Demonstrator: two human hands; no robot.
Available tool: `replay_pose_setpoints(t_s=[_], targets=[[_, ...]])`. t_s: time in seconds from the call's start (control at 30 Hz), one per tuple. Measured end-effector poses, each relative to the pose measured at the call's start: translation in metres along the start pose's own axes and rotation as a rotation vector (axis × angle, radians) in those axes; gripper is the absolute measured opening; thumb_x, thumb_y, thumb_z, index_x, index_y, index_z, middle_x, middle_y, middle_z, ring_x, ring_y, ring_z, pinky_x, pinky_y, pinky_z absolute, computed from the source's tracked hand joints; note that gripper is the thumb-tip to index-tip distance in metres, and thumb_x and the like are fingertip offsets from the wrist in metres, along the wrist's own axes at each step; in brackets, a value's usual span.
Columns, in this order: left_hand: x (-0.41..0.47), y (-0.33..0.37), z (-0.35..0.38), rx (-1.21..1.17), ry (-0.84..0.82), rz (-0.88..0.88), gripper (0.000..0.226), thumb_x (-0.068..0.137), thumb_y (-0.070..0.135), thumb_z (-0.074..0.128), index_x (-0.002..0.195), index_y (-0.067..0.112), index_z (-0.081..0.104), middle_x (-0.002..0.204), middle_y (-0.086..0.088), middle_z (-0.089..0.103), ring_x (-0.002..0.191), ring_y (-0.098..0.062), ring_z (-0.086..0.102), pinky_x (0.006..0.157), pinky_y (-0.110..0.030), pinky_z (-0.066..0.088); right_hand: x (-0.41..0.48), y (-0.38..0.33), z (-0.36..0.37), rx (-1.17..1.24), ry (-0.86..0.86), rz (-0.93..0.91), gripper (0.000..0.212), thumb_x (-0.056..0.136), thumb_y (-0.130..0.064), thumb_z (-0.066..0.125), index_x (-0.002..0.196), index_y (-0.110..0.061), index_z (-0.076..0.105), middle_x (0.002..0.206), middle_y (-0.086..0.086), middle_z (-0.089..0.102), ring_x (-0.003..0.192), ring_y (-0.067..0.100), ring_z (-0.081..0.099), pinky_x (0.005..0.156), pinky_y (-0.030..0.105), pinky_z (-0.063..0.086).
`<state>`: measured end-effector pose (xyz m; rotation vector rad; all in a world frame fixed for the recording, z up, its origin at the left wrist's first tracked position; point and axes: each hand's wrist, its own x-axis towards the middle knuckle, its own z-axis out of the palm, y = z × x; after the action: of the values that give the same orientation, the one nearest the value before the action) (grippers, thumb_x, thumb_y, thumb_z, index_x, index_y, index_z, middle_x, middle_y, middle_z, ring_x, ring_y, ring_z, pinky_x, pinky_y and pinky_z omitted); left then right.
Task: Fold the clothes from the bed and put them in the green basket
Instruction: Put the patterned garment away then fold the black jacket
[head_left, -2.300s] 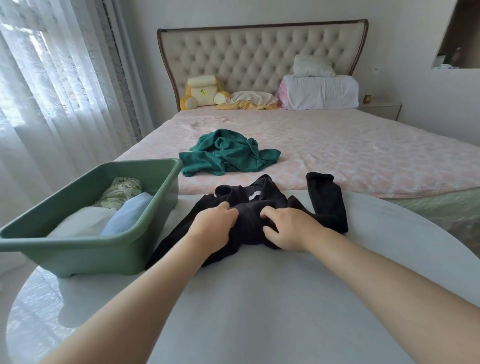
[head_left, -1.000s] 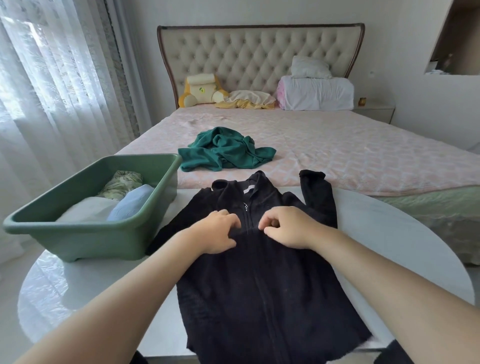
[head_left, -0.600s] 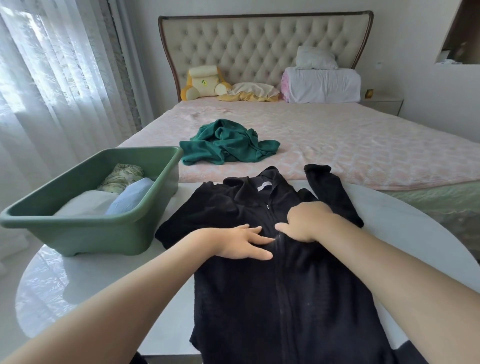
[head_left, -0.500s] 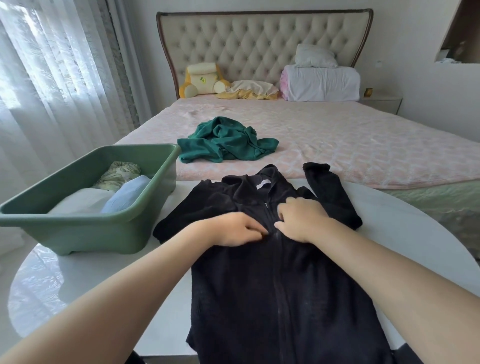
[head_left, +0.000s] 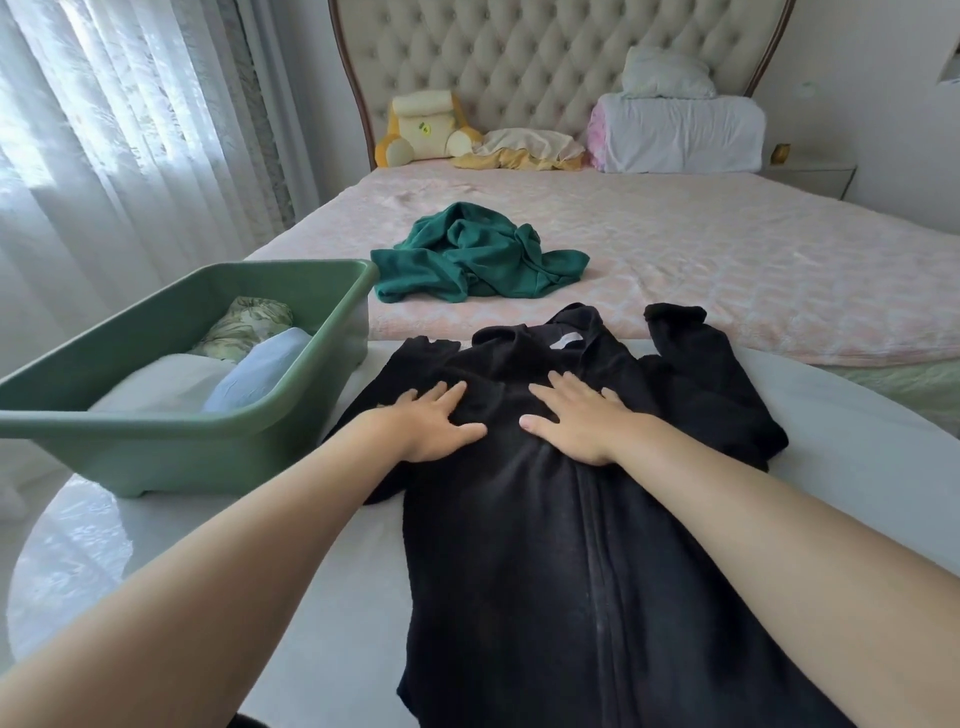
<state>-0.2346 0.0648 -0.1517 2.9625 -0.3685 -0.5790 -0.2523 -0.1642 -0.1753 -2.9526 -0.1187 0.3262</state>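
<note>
Both hands lie flat and released on a black jacket (head_left: 571, 571), gripping nothing. The left hand (head_left: 431, 423) and right hand (head_left: 576, 421) press the chest on either side of the closed zipper (head_left: 597, 545), fingers straight and slightly spread toward 12 o'clock. The jacket is spread front-up on a round white table (head_left: 311, 597), collar at 12 o'clock and hem running off the near edge at 6. One sleeve (head_left: 696, 364) is bent up at 2 o'clock, its cuff near the table's far edge. A white label (head_left: 563, 339) shows inside the collar; any print on it is too small to read.

At 9 o'clock from the hands, just beside the jacket's left shoulder, the green basket (head_left: 171, 452) stands on the same table. It holds a white piece (head_left: 156, 382), a pale blue piece (head_left: 254, 371) and a leaf-print piece (head_left: 244, 325).

At 12 o'clock the table meets the bed (head_left: 753, 270), covered in a pink quilted spread, where a crumpled dark green garment (head_left: 467, 260) lies near the foot. Against the tufted headboard (head_left: 545, 57) sit a yellow-and-cream plush toy (head_left: 423, 130) with a small greenish patch whose mark is unreadable, a rumpled cream-and-yellow cloth (head_left: 524, 148) and white pillows (head_left: 680, 135). Sheer white curtains (head_left: 104, 130) hang at 10 o'clock; a pale nightstand (head_left: 810, 174) stands at 2 o'clock.
</note>
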Motion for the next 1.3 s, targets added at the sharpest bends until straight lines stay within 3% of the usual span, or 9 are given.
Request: replay_pose_setpoints(t_s=[0.17, 0.33, 0.43, 0.6, 0.73, 0.9, 1.03, 1.17, 1.3], targets=[[0.017, -0.003, -0.012, 0.158, -0.024, -0.190, 0.071, 0.096, 0.069, 0.014, 0.159, 0.035, 0.006, 0.167, 0.003, -0.003, 0.152, -0.035, 0.001, 0.119, -0.061, 0.000, 0.026, 0.007, -0.005, 0.030, 0.028, 0.067, 0.074, 0.096, -0.071, 0.030, 0.159, -0.039, 0.011, 0.169, -0.006, -0.007, 0.154, 0.016, -0.014, 0.122, 0.057, -0.002], [0.028, 0.033, -0.016, 0.624, 0.206, -0.161, 0.055, 0.092, 0.035, 0.033, 0.139, 0.014, 0.050, 0.145, -0.014, 0.046, 0.134, -0.036, 0.035, 0.110, -0.054, 0.020, 0.046, 0.006, -0.003, 0.017, 0.062, 0.064, 0.073, 0.095, -0.073, 0.030, 0.159, -0.041, 0.012, 0.169, -0.005, -0.005, 0.154, 0.017, -0.014, 0.122, 0.058, -0.002], [0.041, 0.047, 0.000, 0.219, 0.397, 0.074, 0.053, 0.097, 0.042, 0.037, 0.141, 0.014, 0.045, 0.147, -0.010, 0.045, 0.135, -0.030, 0.037, 0.108, -0.046, 0.028, 0.052, 0.007, -0.001, 0.008, 0.079, 0.070, 0.073, 0.095, -0.072, 0.029, 0.159, -0.041, 0.012, 0.169, -0.005, -0.005, 0.154, 0.017, -0.013, 0.122, 0.058, -0.001], [0.046, 0.019, 0.015, 0.149, 0.110, 0.062, 0.088, 0.079, 0.090, 0.018, 0.154, 0.049, -0.003, 0.166, 0.008, -0.009, 0.152, -0.028, -0.010, 0.116, -0.066, -0.004, 0.051, 0.008, -0.005, 0.063, 0.013, 0.007, 0.068, 0.099, -0.060, 0.036, 0.159, -0.038, 0.013, 0.169, -0.003, -0.005, 0.154, 0.016, -0.014, 0.122, 0.055, -0.004], [0.044, 0.001, 0.001, 0.084, -0.053, -0.026, 0.099, 0.062, 0.101, 0.029, 0.145, 0.064, -0.011, 0.163, 0.012, -0.021, 0.150, -0.028, -0.021, 0.108, -0.076, -0.007, 0.033, 0.022, -0.033, 0.364, 0.015, -0.085, 0.048, 0.101, -0.036, 0.051, 0.149, -0.029, 0.046, 0.166, 0.000, 0.019, 0.153, 0.016, 0.016, 0.119, 0.030, 0.012], [0.036, 0.027, -0.018, 0.186, 0.020, -0.049, 0.087, 0.079, 0.085, 0.039, 0.154, 0.046, 0.018, 0.167, -0.004, 0.005, 0.153, -0.030, 0.000, 0.115, -0.066, -0.004, 0.009, 0.065, -0.050, 0.357, 0.337, -0.027, 0.036, 0.096, -0.006, 0.044, 0.117, -0.026, 0.066, 0.132, 0.001, 0.050, 0.122, 0.021, 0.052, 0.106, 0.029, 0.040], [0.045, 0.085, -0.025, 0.150, 0.383, 0.165, 0.044, 0.096, 0.047, 0.040, 0.131, 0.025, 0.056, 0.144, -0.005, 0.047, 0.132, -0.029, 0.043, 0.109, -0.047, 0.031, -0.008, 0.105, -0.050, 0.273, 0.370, 0.061, 0.039, 0.090, 0.006, 0.045, 0.105, -0.023, 0.065, 0.121, 0.003, 0.047, 0.114, 0.024, 0.052, 0.100, 0.035, 0.045], [0.062, 0.144, -0.010, -0.124, 0.500, 0.399, 0.033, 0.097, 0.026, 0.048, 0.127, 0.016, 0.056, 0.129, -0.006, 0.054, 0.118, -0.030, 0.054, 0.100, -0.044, 0.044, -0.022, 0.131, -0.044, 0.248, 0.418, 0.130, 0.039, 0.085, 0.011, 0.052, 0.087, -0.027, 0.061, 0.107, -0.002, 0.049, 0.100, 0.023, 0.056, 0.089, 0.037, 0.050], [0.076, 0.180, 0.008, -0.218, 0.446, 0.460, 0.054, 0.098, 0.036, 0.055, 0.146, 0.017, 0.040, 0.147, -0.003, 0.042, 0.135, -0.024, 0.042, 0.110, -0.042, 0.038, -0.020, 0.152, -0.036, 0.279, 0.417, 0.153, 0.023, 0.089, -0.015, 0.072, 0.110, -0.019, 0.062, 0.119, 0.002, 0.049, 0.109, 0.024, 0.057, 0.096, 0.038, 0.048]])
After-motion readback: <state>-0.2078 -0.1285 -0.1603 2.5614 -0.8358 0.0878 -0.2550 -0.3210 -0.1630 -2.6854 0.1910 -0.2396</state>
